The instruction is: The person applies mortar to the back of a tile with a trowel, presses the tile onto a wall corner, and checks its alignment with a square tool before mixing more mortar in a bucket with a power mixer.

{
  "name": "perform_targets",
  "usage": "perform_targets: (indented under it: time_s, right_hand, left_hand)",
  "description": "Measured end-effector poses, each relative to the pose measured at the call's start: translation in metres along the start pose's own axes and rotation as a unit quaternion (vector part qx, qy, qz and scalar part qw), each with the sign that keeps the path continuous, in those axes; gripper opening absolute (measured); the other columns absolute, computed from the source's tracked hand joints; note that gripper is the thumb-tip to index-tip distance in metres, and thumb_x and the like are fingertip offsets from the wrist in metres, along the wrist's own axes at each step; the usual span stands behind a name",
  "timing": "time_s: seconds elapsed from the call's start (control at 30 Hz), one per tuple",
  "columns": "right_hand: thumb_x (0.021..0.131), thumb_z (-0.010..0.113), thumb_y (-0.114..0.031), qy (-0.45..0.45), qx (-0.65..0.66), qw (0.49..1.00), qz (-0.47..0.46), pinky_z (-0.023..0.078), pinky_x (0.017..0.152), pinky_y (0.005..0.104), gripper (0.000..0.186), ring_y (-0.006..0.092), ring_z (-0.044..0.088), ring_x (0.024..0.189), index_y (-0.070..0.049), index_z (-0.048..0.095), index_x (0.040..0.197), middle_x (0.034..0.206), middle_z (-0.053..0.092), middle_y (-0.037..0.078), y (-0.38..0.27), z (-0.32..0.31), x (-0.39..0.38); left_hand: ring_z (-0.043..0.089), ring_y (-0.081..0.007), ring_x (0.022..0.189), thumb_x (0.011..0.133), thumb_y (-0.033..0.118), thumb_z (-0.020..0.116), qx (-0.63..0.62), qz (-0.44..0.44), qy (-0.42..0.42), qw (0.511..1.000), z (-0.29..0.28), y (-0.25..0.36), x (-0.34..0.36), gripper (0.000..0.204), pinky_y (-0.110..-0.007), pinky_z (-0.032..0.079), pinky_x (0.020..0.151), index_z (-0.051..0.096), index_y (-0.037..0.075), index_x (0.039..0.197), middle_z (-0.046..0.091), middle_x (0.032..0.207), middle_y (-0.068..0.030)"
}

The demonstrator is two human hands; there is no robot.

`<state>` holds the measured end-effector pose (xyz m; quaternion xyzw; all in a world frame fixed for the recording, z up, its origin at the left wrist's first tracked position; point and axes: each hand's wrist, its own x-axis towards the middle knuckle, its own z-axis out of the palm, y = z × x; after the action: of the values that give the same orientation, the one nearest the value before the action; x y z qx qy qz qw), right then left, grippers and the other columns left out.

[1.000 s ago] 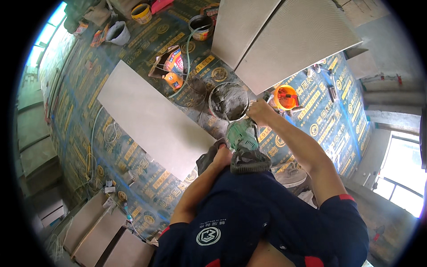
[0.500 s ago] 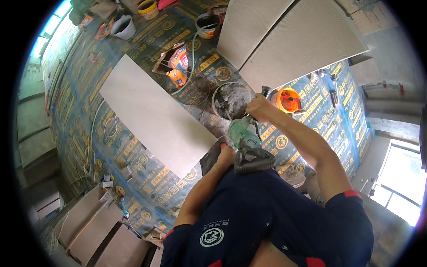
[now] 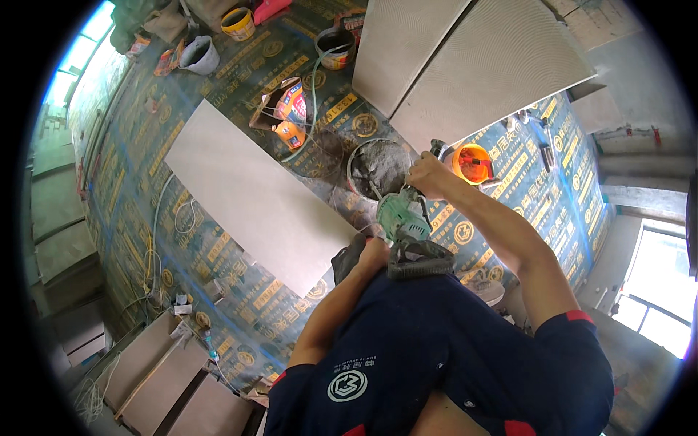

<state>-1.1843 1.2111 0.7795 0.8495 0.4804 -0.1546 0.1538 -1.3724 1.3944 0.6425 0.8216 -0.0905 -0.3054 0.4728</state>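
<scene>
I hold a green mixing drill (image 3: pixel 402 216) with a black rear grip, its shaft slanting down into a bucket of wet grey mortar (image 3: pixel 382 168). My right hand (image 3: pixel 427 175) is closed around the black side handle on the far side. Close to my body, my left hand (image 3: pixel 374 255) is closed at the drill's left side; its handle there is mostly hidden by the fingers. The drill's rear grip (image 3: pixel 420 259) rests against or just above my dark clothing. A dark shape (image 3: pixel 349 259), perhaps my shoe, shows beside my left hand.
A long pale tile (image 3: pixel 254 196) lies left of the bucket. Two large panels (image 3: pixel 494 73) with ridged surfaces lie far right. An orange bucket (image 3: pixel 472 163) stands by my right forearm. An open bag (image 3: pixel 291 116), a hose (image 3: pixel 313 102) and several buckets are farther off.
The view has shifted slightly. The mortar's surface shows a different, smoother shape around the shaft. Both hands keep their hold on the drill.
</scene>
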Motion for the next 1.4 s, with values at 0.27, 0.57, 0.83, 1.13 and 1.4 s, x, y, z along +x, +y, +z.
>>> perform_targets:
  time_s: [0.27, 0.57, 0.83, 1.13, 1.4]
  right_hand:
    - [0.068, 0.061, -0.022, 0.025, -0.017, 0.999, -0.015, 0.039, 0.071, 0.0325, 0.003, 0.0144, 0.060, 0.076, -0.019, 0.062, 0.066, 0.069, 0.062, -0.004, 0.006, -0.003, 0.012]
    - [0.065, 0.063, -0.018, 0.031, -0.025, 0.999, -0.014, 0.040, 0.072, 0.0314, 0.002, 0.0144, 0.060, 0.077, -0.019, 0.062, 0.067, 0.071, 0.063, -0.003, 0.007, -0.005, 0.015]
    - [0.063, 0.064, -0.016, 0.093, 0.006, 0.996, 0.007, 0.040, 0.071, 0.0313, 0.006, 0.0142, 0.059, 0.075, -0.019, 0.060, 0.066, 0.068, 0.060, -0.004, 0.005, 0.001, 0.008]
    - [0.064, 0.063, -0.019, 0.061, 0.018, 0.997, 0.039, 0.039, 0.074, 0.0320, 0.005, 0.0141, 0.058, 0.079, -0.019, 0.061, 0.069, 0.071, 0.059, -0.005, 0.004, 0.014, -0.010]
    - [0.066, 0.062, -0.022, 0.030, 0.051, 0.995, 0.074, 0.038, 0.081, 0.0319, 0.011, 0.0151, 0.056, 0.087, -0.021, 0.065, 0.077, 0.078, 0.060, -0.005, 0.001, 0.020, -0.019]
  left_hand:
    - [0.060, -0.0420, 0.092, 0.081, 0.032, 0.055, -0.014, -0.002, 0.011, 1.000, 0.018, -0.031, 0.018, 0.038, -0.048, 0.048, 0.080, 0.060, 0.002, 0.104, 0.061, 0.098, -0.0273]
    - [0.057, -0.0375, 0.098, 0.082, 0.029, 0.053, -0.008, 0.028, 0.028, 0.999, 0.051, -0.070, 0.038, 0.037, -0.044, 0.046, 0.084, 0.058, 0.002, 0.108, 0.060, 0.105, -0.0240]
    - [0.055, -0.0329, 0.104, 0.083, 0.026, 0.051, 0.020, 0.054, 0.052, 0.997, 0.054, -0.082, 0.044, 0.037, -0.040, 0.044, 0.088, 0.057, 0.002, 0.111, 0.059, 0.111, -0.0207]
    - [0.059, -0.0413, 0.096, 0.081, 0.040, 0.055, 0.097, -0.067, -0.072, 0.990, -0.001, -0.004, 0.022, 0.048, -0.047, 0.047, 0.082, 0.054, 0.007, 0.116, 0.059, 0.107, -0.0255]
    - [0.060, -0.0404, 0.092, 0.082, 0.034, 0.051, 0.125, -0.001, -0.053, 0.991, 0.000, -0.004, 0.023, 0.039, -0.048, 0.048, 0.079, 0.057, 0.009, 0.111, 0.061, 0.103, -0.0237]
